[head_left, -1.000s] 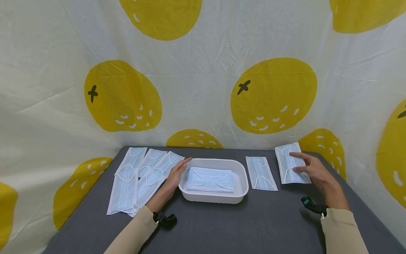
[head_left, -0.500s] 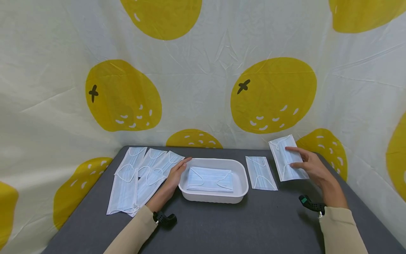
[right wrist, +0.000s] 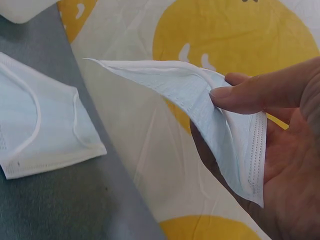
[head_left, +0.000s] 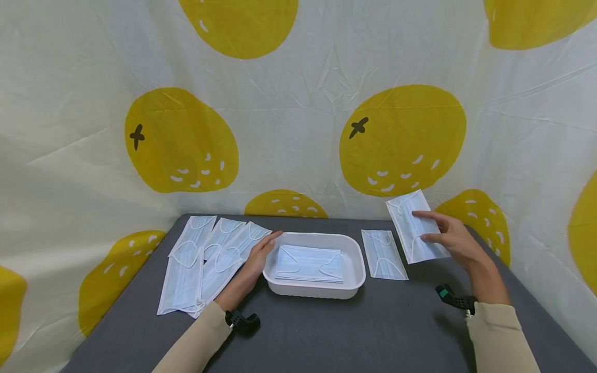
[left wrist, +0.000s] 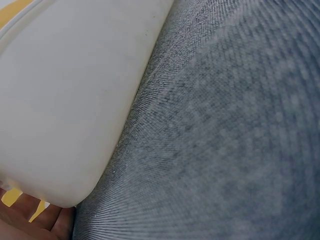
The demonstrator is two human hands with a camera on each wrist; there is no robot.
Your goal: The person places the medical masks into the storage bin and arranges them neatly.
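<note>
Above the table (head_left: 336, 336), a surgical mask (head_left: 412, 228) is pinched by the right hand (head_left: 459, 243) (the tray (head_left: 313, 291) is touched by the left hand (head_left: 255, 259), fingers straight) and could be creased by overtight squeezing.

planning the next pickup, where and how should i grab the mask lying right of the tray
Probably pinch the mask by its near short edge, coming from the front right: it lies flat with bare table before that edge, and the white tray sits close on its left. The right hand is nearest but holds another mask.
</note>
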